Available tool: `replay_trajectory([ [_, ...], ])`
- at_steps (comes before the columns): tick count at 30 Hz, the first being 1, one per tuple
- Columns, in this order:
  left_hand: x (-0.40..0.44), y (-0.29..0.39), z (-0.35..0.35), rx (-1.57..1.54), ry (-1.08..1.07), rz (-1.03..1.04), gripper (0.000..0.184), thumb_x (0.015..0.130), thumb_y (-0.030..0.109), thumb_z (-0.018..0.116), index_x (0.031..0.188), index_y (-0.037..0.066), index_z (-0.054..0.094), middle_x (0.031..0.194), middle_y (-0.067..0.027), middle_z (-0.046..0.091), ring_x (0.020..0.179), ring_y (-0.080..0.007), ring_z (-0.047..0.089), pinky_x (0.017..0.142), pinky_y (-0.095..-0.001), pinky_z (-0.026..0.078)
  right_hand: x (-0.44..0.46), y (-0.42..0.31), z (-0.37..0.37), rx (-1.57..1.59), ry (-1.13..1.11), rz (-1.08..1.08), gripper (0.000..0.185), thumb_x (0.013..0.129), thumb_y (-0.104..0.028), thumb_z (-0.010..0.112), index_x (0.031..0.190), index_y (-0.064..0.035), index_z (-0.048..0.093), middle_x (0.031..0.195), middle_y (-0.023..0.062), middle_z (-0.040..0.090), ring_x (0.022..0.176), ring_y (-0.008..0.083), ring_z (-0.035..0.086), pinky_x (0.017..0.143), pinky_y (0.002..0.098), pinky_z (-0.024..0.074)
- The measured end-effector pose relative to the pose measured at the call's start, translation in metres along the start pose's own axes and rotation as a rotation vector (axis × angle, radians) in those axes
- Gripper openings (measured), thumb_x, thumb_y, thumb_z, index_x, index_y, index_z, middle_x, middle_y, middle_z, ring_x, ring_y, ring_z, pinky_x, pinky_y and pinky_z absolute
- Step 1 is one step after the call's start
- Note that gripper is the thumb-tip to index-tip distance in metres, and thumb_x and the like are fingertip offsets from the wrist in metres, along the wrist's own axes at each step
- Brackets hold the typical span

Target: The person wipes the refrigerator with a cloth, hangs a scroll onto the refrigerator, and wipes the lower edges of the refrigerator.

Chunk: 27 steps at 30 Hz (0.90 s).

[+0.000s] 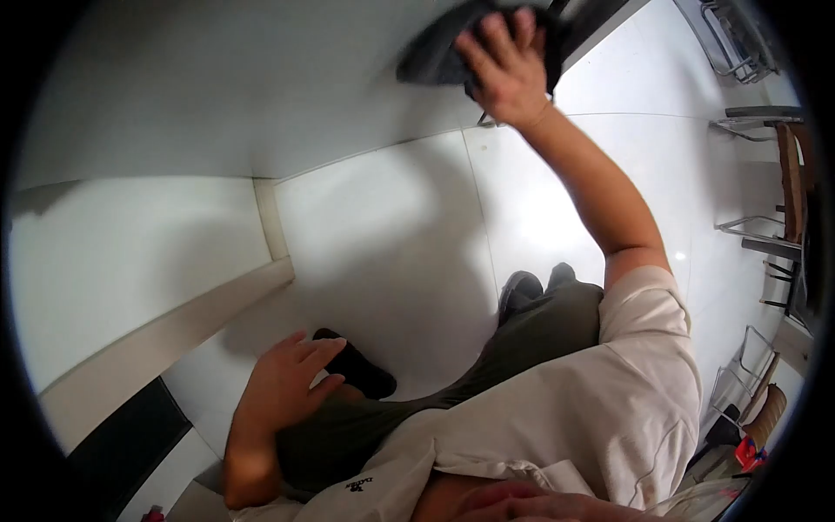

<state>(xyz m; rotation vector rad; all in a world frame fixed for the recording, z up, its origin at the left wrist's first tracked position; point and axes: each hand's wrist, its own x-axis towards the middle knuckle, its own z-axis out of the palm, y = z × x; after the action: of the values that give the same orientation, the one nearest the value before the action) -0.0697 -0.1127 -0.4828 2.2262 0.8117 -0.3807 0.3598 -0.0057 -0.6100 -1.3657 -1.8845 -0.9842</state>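
High in the view, my right hand (509,74) presses a dark cloth (439,52) against a smooth grey panel (261,78). Its fingers are spread over the cloth, whose folds stick out to the left of the hand; the thumb is hard to make out. Low on the left, my left hand (291,374) hangs in the air above the floor, holding nothing, with its fingers apart. It is nearest to my trouser leg and a black shoe (361,365).
White tiled floor (391,252) lies beneath me. A beige beam (174,326) runs along the left, with a black panel (130,448) below it. Chairs with metal legs (752,226) stand along the right side. A dark edge (596,22) borders the panel at top.
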Motion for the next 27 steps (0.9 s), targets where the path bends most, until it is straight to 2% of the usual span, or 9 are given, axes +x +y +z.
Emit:
replay_trajectory([
  [2, 0.003, -0.004, 0.006, -0.012, 0.002, -0.028, 0.042, 0.082, 0.022, 0.072, 0.121, 0.008, 0.060, 0.116, -0.0131, 0.065, 0.105, -0.0320, 0.063, 0.103, -0.0469, 0.043, -0.056, -0.008, 0.033, 0.155, -0.193, -0.071, 0.045, 0.076, -0.010, 0.060, 0.120, -0.0188, 0.065, 0.130, 0.0021, 0.053, 0.116, 0.0349, 0.050, 0.092, 0.0379, 0.0470],
  [5, -0.001, -0.002, 0.008, -0.011, 0.019, -0.059, 0.042, 0.083, 0.023, 0.071, 0.121, 0.009, 0.060, 0.117, -0.0127, 0.065, 0.106, -0.0328, 0.062, 0.103, -0.0469, 0.044, -0.172, -0.015, 0.096, 0.461, -0.750, -0.142, 0.069, 0.084, -0.005, 0.053, 0.148, -0.0222, 0.034, 0.151, 0.0004, 0.038, 0.126, 0.0210, 0.051, 0.102, 0.0319, 0.0423],
  [8, -0.002, -0.002, 0.011, 0.024, 0.036, -0.045, 0.042, 0.084, 0.026, 0.070, 0.122, 0.010, 0.060, 0.111, -0.0130, 0.066, 0.102, -0.0339, 0.062, 0.098, -0.0458, 0.046, -0.180, -0.027, 0.073, 0.742, -1.338, 0.340, 0.052, 0.097, -0.017, 0.031, 0.148, -0.0256, 0.034, 0.155, 0.0010, 0.030, 0.137, 0.0244, 0.038, 0.114, 0.0343, 0.0295],
  [10, -0.004, 0.005, 0.006, 0.120, 0.090, 0.012, 0.040, 0.085, 0.026, 0.068, 0.120, 0.008, 0.059, 0.099, -0.0134, 0.067, 0.093, -0.0335, 0.063, 0.090, -0.0436, 0.050, -0.211, -0.023, 0.087, 0.718, -1.165, 0.109, 0.059, 0.092, -0.003, 0.035, 0.150, -0.0101, 0.027, 0.154, 0.0040, 0.031, 0.143, 0.0188, 0.027, 0.113, 0.0302, 0.0315],
  [13, -0.001, 0.003, 0.005, 0.021, -0.052, -0.151, 0.044, 0.088, 0.032, 0.067, 0.127, 0.013, 0.058, 0.123, -0.0130, 0.062, 0.110, -0.0378, 0.060, 0.100, -0.0465, 0.045, -0.205, -0.028, 0.068, 0.496, -1.065, -0.188, 0.057, 0.086, -0.002, 0.043, 0.143, -0.0061, 0.041, 0.154, 0.0080, 0.030, 0.144, 0.0214, 0.025, 0.113, 0.0315, 0.0302],
  [14, 0.002, -0.002, 0.004, 0.016, -0.045, -0.117, 0.045, 0.087, 0.031, 0.067, 0.127, 0.012, 0.058, 0.123, -0.0136, 0.062, 0.111, -0.0377, 0.059, 0.099, -0.0457, 0.045, -0.199, -0.034, 0.051, 0.464, -0.901, -0.215, 0.054, 0.084, -0.004, 0.051, 0.138, -0.0047, 0.047, 0.148, 0.0132, 0.040, 0.128, 0.0318, 0.047, 0.106, 0.0374, 0.0399],
  [17, 0.016, -0.022, 0.006, -0.036, 0.032, -0.020, 0.045, 0.086, 0.029, 0.069, 0.125, 0.010, 0.058, 0.116, -0.0152, 0.063, 0.108, -0.0361, 0.059, 0.095, -0.0428, 0.047, -0.136, -0.053, -0.002, 1.252, -1.120, 1.157, 0.046, 0.073, -0.004, 0.052, 0.118, 0.0036, 0.060, 0.107, 0.0153, 0.064, 0.099, 0.0279, 0.061, 0.090, 0.0341, 0.0488],
  [20, 0.038, -0.036, 0.003, -0.172, 0.241, 0.081, 0.046, 0.084, 0.024, 0.071, 0.123, 0.006, 0.057, 0.106, -0.0160, 0.065, 0.102, -0.0318, 0.062, 0.089, -0.0396, 0.049, -0.112, -0.059, -0.020, 1.781, -0.884, 1.722, 0.033, 0.078, -0.003, 0.055, 0.110, 0.0013, 0.063, 0.107, 0.0137, 0.064, 0.096, 0.0242, 0.061, 0.087, 0.0355, 0.0498],
  [27, 0.073, -0.032, -0.003, -1.025, 0.379, 0.021, 0.077, 0.083, 0.018, 0.075, 0.145, 0.004, 0.031, 0.131, -0.0177, 0.051, 0.129, -0.0278, 0.047, 0.109, -0.0416, 0.034, -0.010, -0.105, -0.077, 2.647, -0.950, 1.691, 0.062, 0.073, -0.019, 0.056, 0.131, 0.0023, 0.048, 0.125, 0.0211, 0.056, 0.113, 0.0358, 0.056, 0.099, 0.0444, 0.0446],
])
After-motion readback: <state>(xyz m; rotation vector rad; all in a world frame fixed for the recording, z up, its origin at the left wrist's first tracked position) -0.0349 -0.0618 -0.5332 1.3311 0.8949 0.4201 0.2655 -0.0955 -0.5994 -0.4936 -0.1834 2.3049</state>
